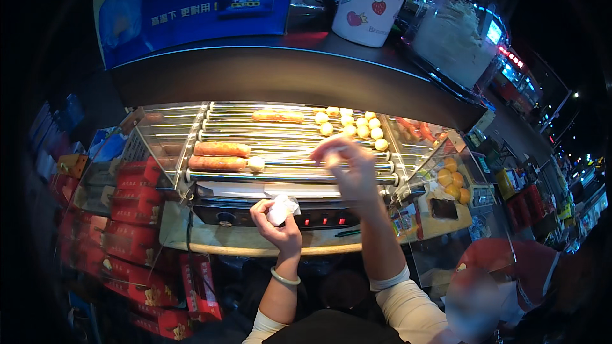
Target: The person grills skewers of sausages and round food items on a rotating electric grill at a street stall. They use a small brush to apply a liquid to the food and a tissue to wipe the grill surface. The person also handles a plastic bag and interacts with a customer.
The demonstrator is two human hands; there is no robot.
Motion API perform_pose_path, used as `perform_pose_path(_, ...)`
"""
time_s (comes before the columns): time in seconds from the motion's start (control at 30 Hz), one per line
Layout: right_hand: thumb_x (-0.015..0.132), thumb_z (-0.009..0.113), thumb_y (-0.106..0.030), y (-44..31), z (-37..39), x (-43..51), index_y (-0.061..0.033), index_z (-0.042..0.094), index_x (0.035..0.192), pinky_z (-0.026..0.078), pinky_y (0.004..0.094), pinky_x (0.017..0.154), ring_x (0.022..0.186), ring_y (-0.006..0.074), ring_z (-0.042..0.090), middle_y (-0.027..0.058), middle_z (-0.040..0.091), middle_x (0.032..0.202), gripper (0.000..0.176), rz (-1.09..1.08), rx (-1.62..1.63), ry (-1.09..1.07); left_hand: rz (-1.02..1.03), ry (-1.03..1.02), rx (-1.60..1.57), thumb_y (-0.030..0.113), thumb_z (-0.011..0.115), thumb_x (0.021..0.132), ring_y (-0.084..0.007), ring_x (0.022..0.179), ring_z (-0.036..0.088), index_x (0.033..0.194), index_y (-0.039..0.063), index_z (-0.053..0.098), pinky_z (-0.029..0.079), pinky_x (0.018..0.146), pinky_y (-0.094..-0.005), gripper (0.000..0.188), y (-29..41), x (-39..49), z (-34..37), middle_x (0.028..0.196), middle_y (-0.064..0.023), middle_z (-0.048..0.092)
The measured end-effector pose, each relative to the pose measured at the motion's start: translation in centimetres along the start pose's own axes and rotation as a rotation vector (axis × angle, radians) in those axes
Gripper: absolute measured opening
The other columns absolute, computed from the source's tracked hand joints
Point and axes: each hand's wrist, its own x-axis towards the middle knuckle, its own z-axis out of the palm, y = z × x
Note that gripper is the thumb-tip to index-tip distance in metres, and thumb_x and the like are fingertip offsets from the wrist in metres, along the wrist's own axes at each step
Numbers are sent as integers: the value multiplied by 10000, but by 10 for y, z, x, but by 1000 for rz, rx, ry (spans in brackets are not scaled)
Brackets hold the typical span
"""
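My left hand (278, 229) grips a crumpled white tissue or paper wad (278, 212) in front of the control panel of a roller grill (287, 175). Over the rollers is my right hand (345, 160), blurred, with a thin pale stick (291, 154) at its fingertips. The stick points left, towards a single pale ball (256, 164); whether it touches the ball I cannot tell. Two sausages (217, 163) lie left of that ball, one behind the other. Farther back rest another sausage (278, 115) and a group of round yellowish balls (356, 125).
Clear side panels (160, 145) flank the grill beneath a dark shelf (287, 74). Red boxes (136, 205) stack at left. Orange round fruits (452, 179) and a phone (443, 209) sit at right. A person in a red cap (492, 258) is close by at lower right.
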Motion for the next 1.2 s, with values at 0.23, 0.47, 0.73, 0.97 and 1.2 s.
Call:
perform_pose_path(0.23,916,553,-62,10,10,13,-3,656,911,503,272,662,690,116,629,61,683,770,118,0,-61,177,5,-17,-10,-13,592,723,-242,1012,488,1039,2,503,407,1003,-365,329,4,1,-1,1064,-117,479)
perform_pose_path(0.47,918,557,-74,14,11,14,-5,666,938,536,283,722,765,135,684,67,703,797,130,12,9,183,7,-8,-17,13,624,717,-283,1004,506,1034,-6,523,434,960,-386,334,-2,-2,1,1056,-145,483)
perform_pose_path(0.73,1019,518,-92,30,36,34,31,662,1040,538,282,805,894,144,668,85,711,964,191,-9,-48,-110,23,-8,53,14,650,759,-283,1006,508,1036,-4,530,434,946,-383,302,2,1,-1,1066,-145,493)
perform_pose_path(0.97,1011,526,-90,30,39,38,28,661,1036,534,265,767,842,113,642,82,712,943,181,57,71,3,33,-19,39,-2,655,767,-269,1010,508,1037,4,534,429,951,-377,296,2,0,-2,1065,-134,498)
perform_pose_path(1.2,976,582,-137,38,64,53,-4,665,1007,510,320,664,718,185,669,114,702,828,160,-11,20,17,38,-23,55,-12,645,774,-254,1022,498,1053,11,526,413,987,-374,305,2,3,-4,1073,-123,488)
